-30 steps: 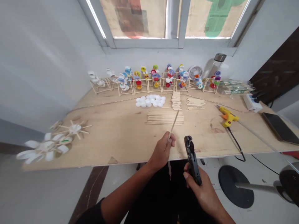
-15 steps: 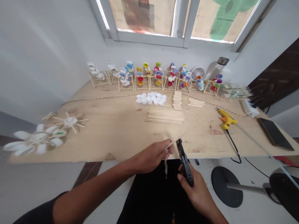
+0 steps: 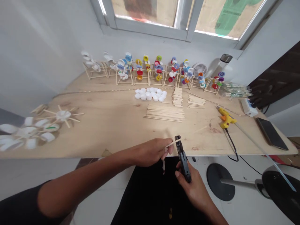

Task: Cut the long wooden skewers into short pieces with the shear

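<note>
Pinched between the fingers of my left hand (image 3: 156,152) is a thin wooden stick (image 3: 172,142), sloping up to the right. Its right end lies across the jaws of black pliers (image 3: 184,162). My right hand (image 3: 194,185) is wrapped around the handles of those pliers, jaws pointing away from me. Whether the jaws are clamped on the stick I cannot tell. Both hands are at the near edge of the wooden table (image 3: 117,125). Beyond them lie a bundle of long sticks (image 3: 165,113) and two piles of shorter sticks (image 3: 177,97).
White bottle caps (image 3: 150,93) sit behind the long sticks. Several stick-frame wheels with coloured caps (image 3: 140,72) line the wall. At right are a yellow glue gun (image 3: 226,118), a phone (image 3: 272,133) and a bottle (image 3: 221,67). Two spoked wheels (image 3: 63,115) lie at left.
The stick's end now reaches past the plier jaws, where before it stopped at them. My view has shifted slightly, and both hands keep their holds.
</note>
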{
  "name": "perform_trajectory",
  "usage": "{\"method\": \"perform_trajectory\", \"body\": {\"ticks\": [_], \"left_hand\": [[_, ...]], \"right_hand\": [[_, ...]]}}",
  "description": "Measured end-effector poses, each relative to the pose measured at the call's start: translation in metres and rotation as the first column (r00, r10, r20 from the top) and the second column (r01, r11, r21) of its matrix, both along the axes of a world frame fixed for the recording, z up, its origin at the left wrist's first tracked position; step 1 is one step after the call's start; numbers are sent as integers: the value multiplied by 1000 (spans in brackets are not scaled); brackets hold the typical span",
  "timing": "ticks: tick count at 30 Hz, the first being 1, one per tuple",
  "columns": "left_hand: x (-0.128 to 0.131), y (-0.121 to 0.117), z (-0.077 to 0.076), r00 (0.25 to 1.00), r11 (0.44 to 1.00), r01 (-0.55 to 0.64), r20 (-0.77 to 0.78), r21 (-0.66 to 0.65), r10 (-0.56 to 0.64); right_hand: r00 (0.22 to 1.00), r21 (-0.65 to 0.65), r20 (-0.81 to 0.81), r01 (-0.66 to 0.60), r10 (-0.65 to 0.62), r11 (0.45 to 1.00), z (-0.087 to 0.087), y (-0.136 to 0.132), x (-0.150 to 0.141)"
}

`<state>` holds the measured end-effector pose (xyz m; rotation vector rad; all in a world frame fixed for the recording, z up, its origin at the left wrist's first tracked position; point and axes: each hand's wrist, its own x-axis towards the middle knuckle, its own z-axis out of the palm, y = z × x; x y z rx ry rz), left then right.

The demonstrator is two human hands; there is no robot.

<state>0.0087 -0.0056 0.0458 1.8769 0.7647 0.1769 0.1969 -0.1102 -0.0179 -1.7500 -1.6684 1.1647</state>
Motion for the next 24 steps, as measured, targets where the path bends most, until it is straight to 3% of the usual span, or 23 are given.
{"method": "perform_trajectory", "body": {"ticks": [14,24], "left_hand": [[0,9,0,997,965,56,73,-257,-38],[-1,11,-5,997,952,75,18,-298,-73]], "right_hand": [[1000,-62,-26,11,-13,998,-1,0,-1],[1000,-49,6,-3,3,999,0,1,-3]]}}
